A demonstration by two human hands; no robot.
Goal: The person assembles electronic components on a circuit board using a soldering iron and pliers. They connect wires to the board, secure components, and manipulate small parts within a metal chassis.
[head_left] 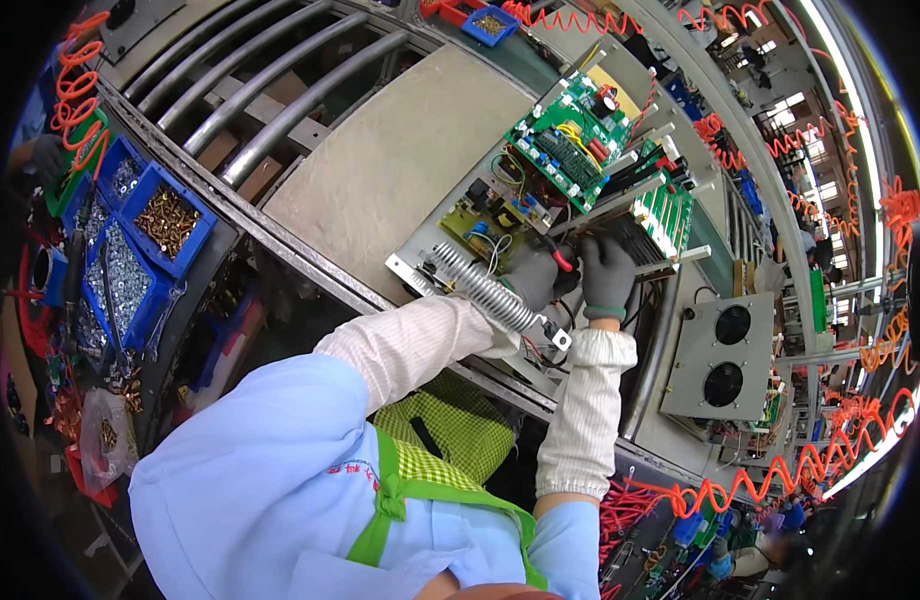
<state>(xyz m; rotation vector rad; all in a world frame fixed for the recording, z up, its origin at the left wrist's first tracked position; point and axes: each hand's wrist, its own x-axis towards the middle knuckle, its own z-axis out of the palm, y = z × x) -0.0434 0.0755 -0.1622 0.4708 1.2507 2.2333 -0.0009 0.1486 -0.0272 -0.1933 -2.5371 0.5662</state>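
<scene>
An open electronics chassis (420,262) lies on the line in front of me. It carries a large green circuit board (570,135), a second green board (665,215), a small yellowish board (485,225) and a ribbed grey coil part (485,290). My left hand (533,280), in a grey glove, is closed around a small red-handled tool (562,262) at the chassis's near edge. My right hand (606,275), also gloved, sits right beside it, fingers curled down on a black block under the second board. What those fingers grip is hidden.
A grey box with two round fans (715,355) stands to the right. Blue bins of screws (165,220) sit at the left by a rail. A grey mat (400,150) and metal rollers (270,80) lie beyond. Orange coiled hoses (780,475) hang around.
</scene>
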